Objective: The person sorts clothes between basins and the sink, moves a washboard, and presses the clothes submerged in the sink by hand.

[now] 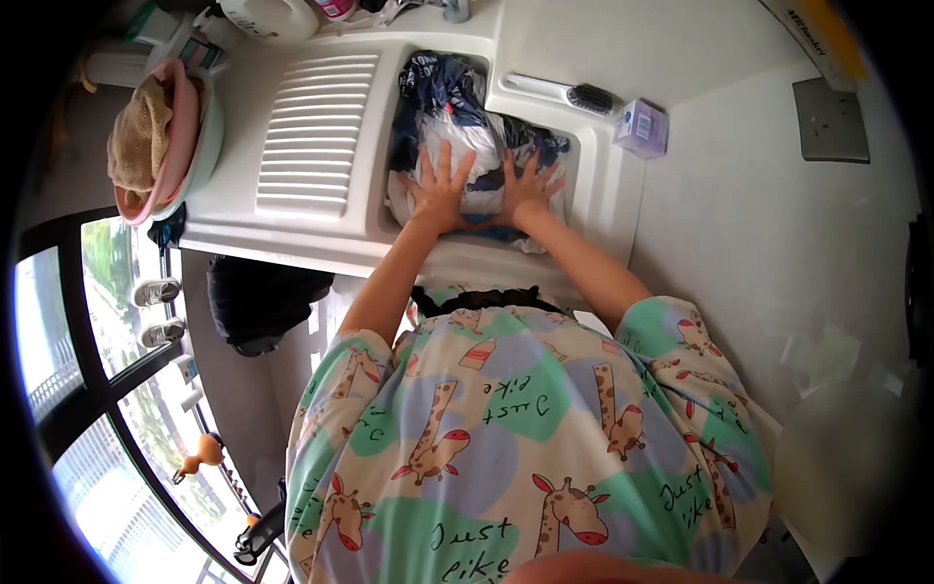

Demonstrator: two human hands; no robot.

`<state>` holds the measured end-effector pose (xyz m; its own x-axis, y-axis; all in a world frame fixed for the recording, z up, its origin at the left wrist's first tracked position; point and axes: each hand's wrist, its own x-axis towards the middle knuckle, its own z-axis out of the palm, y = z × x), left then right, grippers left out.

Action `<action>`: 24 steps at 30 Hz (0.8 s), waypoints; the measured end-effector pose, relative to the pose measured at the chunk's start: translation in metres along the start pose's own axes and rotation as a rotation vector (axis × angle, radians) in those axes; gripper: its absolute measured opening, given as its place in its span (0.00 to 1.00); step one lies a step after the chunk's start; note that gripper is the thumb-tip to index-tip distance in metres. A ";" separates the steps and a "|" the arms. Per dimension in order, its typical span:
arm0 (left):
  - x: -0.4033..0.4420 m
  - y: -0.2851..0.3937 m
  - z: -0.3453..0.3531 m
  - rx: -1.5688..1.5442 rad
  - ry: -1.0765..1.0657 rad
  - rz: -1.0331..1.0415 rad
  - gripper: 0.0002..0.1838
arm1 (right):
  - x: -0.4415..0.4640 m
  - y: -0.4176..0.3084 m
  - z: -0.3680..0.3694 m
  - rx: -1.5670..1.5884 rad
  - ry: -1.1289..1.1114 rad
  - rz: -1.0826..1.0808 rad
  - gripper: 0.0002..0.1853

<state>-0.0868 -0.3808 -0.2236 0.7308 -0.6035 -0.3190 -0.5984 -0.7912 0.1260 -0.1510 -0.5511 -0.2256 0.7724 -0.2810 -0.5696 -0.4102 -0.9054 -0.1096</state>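
Wet-looking clothes [452,131], dark blue and white, fill the basin of the white laundry sink [387,229]. My left hand [443,190] lies on the left part of the clothes with its fingers spread. To the right of it, my right hand [525,190] presses on the same pile, its fingers also apart. Both palms face down, and neither hand grips anything that I can see. What lies under the palms is hidden.
Left of the basin is a ribbed washboard [316,136]. A scrub brush [559,92] and a purple box [641,128] lie along the right rim. Pink and pale green basins [178,146] with a tan cloth stand at far left. Bottles [272,15] line the back.
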 end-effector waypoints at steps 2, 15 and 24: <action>-0.001 0.001 0.000 0.010 -0.003 0.001 0.82 | -0.002 -0.001 0.000 -0.004 -0.007 0.003 0.84; 0.002 0.000 0.000 0.028 -0.037 -0.003 0.84 | 0.001 0.000 0.001 0.021 -0.024 0.004 0.85; 0.002 -0.002 0.004 0.016 -0.011 0.009 0.84 | 0.001 0.000 0.002 0.017 -0.023 0.006 0.85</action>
<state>-0.0857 -0.3799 -0.2280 0.7216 -0.6098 -0.3277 -0.6106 -0.7837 0.1138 -0.1512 -0.5506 -0.2275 0.7584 -0.2787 -0.5892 -0.4232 -0.8981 -0.1199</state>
